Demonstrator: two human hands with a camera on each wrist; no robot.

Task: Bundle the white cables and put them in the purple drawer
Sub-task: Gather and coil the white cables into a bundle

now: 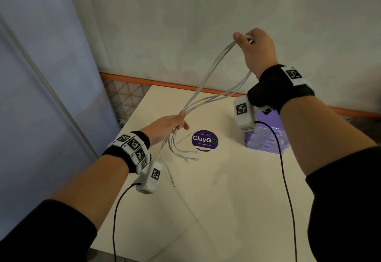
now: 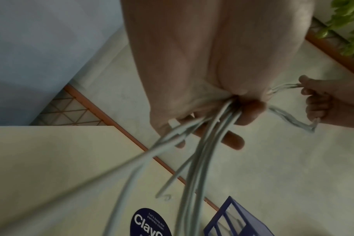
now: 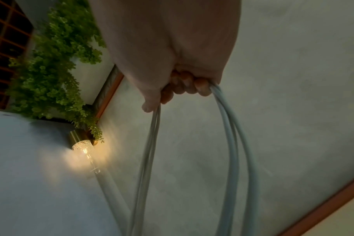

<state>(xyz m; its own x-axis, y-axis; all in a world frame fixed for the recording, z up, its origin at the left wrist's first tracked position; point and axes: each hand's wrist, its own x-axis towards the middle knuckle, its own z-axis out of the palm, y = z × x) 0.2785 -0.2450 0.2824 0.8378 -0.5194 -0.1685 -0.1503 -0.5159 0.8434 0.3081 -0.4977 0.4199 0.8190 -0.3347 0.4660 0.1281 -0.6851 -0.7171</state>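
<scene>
The right hand (image 1: 257,52) was raised above the far right of the tabletop (image 1: 226,189), its grip curled round the folded top of the white cables (image 1: 208,80). From there the cables ran down and left to the left hand (image 1: 169,126), whose grip was closed round the gathered strands above the middle of the tabletop. Below that hand the loose ends hung down, their plugs lying on the tabletop just left of a round purple sticker (image 1: 204,140). The purple drawer (image 1: 268,138) unit stood at the right, partly hidden behind the right wrist.
</scene>
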